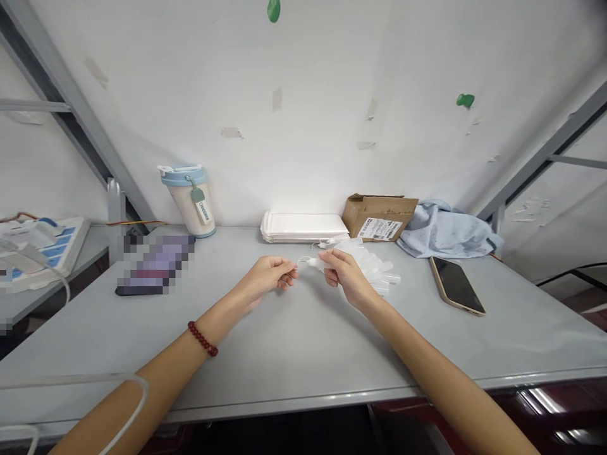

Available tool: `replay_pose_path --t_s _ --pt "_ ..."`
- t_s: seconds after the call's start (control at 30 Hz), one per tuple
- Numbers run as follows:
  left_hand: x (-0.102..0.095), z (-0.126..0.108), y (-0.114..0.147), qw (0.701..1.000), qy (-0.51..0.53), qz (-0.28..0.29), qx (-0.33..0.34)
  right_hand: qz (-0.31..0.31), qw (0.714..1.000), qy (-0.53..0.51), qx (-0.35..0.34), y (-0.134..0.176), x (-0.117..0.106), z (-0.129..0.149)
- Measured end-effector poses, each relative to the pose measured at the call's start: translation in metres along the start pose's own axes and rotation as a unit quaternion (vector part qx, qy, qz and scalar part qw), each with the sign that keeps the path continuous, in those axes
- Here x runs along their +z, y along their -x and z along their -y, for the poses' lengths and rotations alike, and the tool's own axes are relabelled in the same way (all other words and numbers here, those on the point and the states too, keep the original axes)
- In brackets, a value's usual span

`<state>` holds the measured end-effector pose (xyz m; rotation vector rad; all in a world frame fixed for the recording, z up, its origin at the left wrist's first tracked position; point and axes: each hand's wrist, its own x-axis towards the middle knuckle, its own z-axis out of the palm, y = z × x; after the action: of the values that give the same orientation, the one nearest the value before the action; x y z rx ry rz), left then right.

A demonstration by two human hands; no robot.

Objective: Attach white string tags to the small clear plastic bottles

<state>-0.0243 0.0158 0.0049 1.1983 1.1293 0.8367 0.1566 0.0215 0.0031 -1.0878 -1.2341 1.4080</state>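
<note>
Both hands meet over the middle of the grey table. My right hand (342,270) is closed in a pinch around a small white piece with a narrow tip (315,263). A thin white cord (302,258) curves from that tip towards my left hand (275,275). The fingertips of my left hand are pressed together at the cord's far end; the exact grip is too small to make out clearly. Just behind my right hand lies a loose pile of translucent white plastic pieces (379,268), partly covered by the hand.
A stack of white flat packs (303,226) and an opened cardboard box (379,218) stand by the wall. Light-blue cloth (443,230) and a phone (458,285) lie right. Left are a tumbler (190,205) and a pixelated object (156,265). A white cable (95,379) crosses the near left.
</note>
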Motion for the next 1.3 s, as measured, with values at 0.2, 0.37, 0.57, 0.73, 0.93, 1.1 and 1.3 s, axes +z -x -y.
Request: replay_pose_path --t_s 0.2,0.37,0.57,0.73,0.93,1.1,1.3 --pt "-0.0031 0.0045 -0.0014 0.999 -0.024 0.027 0.013 -0.009 1.000 0.003 -0.003 0.0002 -0.0005 0.0013" --pt "-0.0011 0.0044 0.0006 0.997 -0.052 0.047 0.016 -0.011 1.000 0.009 -0.015 0.0018 -0.0009 0.0022" --pt "-0.0017 0.0061 -0.0007 0.999 -0.032 0.032 0.028 -0.003 0.999 0.035 -0.031 0.0039 -0.0008 0.0018" --pt "-0.0006 0.0022 0.0009 0.998 -0.026 0.023 0.053 0.008 0.999 0.027 -0.028 0.0043 0.0002 0.0028" --pt "0.0044 -0.0006 0.0044 0.997 -0.036 0.015 0.068 0.017 1.000 0.009 -0.015 0.0046 0.0009 0.0052" --pt "0.0050 0.0005 0.0044 0.996 -0.042 0.010 0.077 0.017 1.000 0.011 -0.015 0.0057 0.0024 0.0056" --pt "0.0051 -0.0017 0.0043 0.996 -0.055 0.001 0.077 0.011 1.000 0.003 -0.017 0.0041 0.0003 0.0046"
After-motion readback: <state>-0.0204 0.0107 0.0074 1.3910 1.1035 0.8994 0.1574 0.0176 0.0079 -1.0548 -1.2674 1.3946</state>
